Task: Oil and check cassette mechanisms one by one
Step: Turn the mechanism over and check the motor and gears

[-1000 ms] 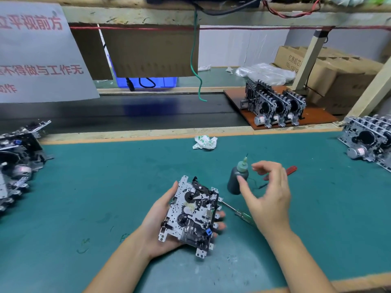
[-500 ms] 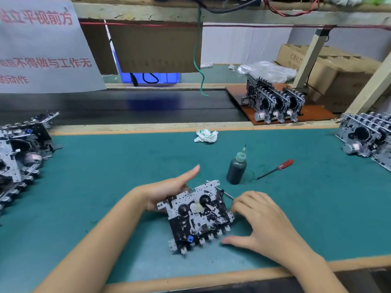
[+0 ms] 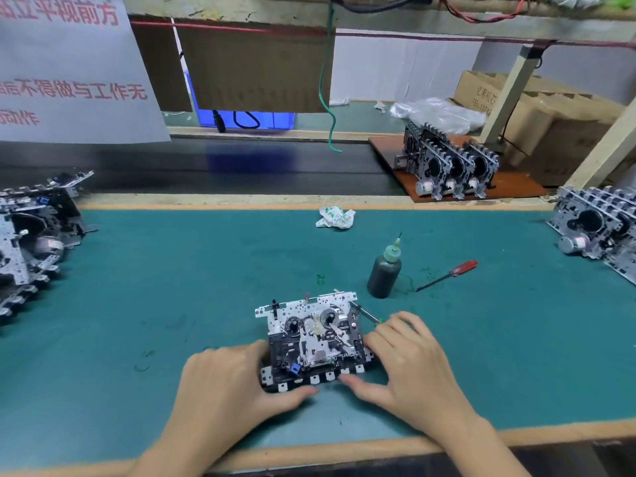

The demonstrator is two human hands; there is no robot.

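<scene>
Near centre frame, right of middle: small dark plastic oil bottle [image 3: 383,271] with pale green needle nozzle, upright on green-matted worktop [image 3: 172,287], filled dark nearly to the shoulder. Lower centre: silver perforated-metal cassette mechanism [image 3: 315,337] with black reels, lying flat on the mat. Left hand [image 3: 227,390] against its left edge, fingers [image 3: 256,351] loosely curved round the side, thumb along the near row of keys. Right hand [image 3: 409,366] on the right edge, fingers [image 3: 387,333] curled against the frame, thumb touching the keys. Right of bottle: red-handled thin screwdriver [image 3: 447,275]. Upper middle: crumpled white-and-green wrapper [image 3: 335,217].
</scene>
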